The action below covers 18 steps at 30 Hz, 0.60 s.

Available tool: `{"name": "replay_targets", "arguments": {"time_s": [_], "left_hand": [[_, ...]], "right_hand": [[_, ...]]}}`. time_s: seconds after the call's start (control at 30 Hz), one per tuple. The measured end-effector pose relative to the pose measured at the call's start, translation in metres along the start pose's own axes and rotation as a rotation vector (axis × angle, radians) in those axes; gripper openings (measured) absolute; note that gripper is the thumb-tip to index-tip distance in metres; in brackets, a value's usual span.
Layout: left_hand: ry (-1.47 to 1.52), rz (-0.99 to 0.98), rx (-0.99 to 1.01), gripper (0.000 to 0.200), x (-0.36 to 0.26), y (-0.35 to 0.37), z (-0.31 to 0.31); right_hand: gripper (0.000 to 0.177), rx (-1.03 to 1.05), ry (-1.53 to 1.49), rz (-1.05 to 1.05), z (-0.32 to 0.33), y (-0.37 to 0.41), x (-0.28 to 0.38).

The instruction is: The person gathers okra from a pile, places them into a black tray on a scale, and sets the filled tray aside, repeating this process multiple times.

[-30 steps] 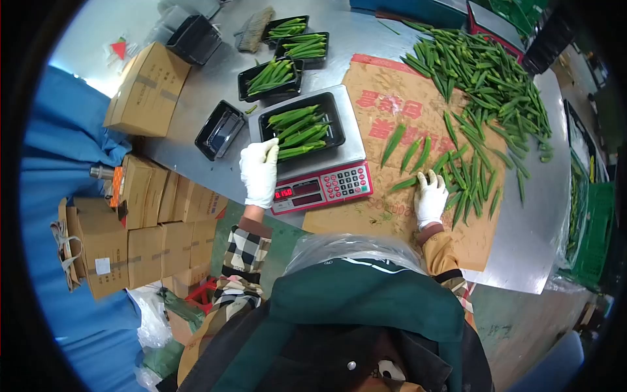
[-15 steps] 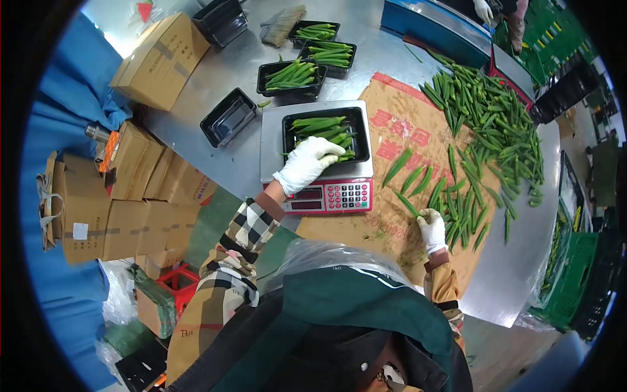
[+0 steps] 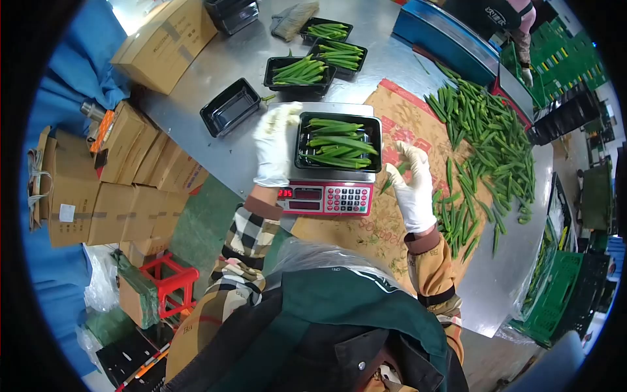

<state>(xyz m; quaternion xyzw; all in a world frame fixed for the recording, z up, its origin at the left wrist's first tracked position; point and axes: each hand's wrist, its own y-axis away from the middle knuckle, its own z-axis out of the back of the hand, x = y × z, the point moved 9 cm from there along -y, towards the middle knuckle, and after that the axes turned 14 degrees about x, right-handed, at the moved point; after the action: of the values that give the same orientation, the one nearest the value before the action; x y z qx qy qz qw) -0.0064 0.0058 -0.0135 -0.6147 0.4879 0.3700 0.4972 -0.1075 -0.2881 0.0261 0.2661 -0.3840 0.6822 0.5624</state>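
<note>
A black plastic tray (image 3: 302, 145) of green okra pods (image 3: 339, 141) rests on a digital scale (image 3: 359, 198) with a red front and keypad. Red digits are lit at the left of its display. My left hand (image 3: 272, 147), in a white glove, is beside the tray's left side with its fingers stretched out, holding nothing. To the right of the tray, my gloved right hand (image 3: 415, 189) has thumb and fingers spread apart, with nothing in it. Loose pods lie on the cardboard sheet (image 3: 385, 242) around and behind that hand.
Filled okra trays (image 3: 297, 83) stand beyond the scale, near a brush (image 3: 294, 21). An unfilled black tray (image 3: 230, 108) sits at the left. A large okra pile (image 3: 490, 130) covers the right. Cartons (image 3: 166, 46) line the left; another person's arm (image 3: 522, 49) shows at the far right.
My left hand has left the pods and moved to the tray's left. My right hand has let go of a pod and risen towards the tray. The tray sits further right on the scale.
</note>
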Motion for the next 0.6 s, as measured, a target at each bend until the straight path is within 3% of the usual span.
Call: {"name": "replay_targets", "arguments": {"time_s": [0.13,0.27,0.4,0.43,0.5,0.6], "left_hand": [[-0.146,-0.01,-0.24,0.025,-0.03,0.007,0.081],[-0.156,0.071,-0.355,0.028,-0.018,0.027,0.139],[-0.104,0.395,-0.213,0.031,0.019,0.039,0.132],[-0.081,0.472,-0.106,0.034,0.026,0.041,0.116],[-0.144,0.604,0.026,0.037,0.038,0.039,0.083],[-0.206,0.572,0.155,0.04,0.051,0.028,0.053]], "right_hand": [[0.038,0.077,0.065,-0.056,-0.016,0.031,-0.028],[0.029,0.154,-0.217,-0.381,-0.043,0.124,-0.126],[0.029,0.208,-0.355,-0.685,-0.066,0.233,-0.202],[0.03,0.24,-0.192,-0.76,-0.065,0.252,-0.208],[0.028,0.127,-0.263,-0.702,-0.063,0.266,-0.2],[0.023,0.017,-0.382,-0.703,-0.065,0.271,-0.201]]}}
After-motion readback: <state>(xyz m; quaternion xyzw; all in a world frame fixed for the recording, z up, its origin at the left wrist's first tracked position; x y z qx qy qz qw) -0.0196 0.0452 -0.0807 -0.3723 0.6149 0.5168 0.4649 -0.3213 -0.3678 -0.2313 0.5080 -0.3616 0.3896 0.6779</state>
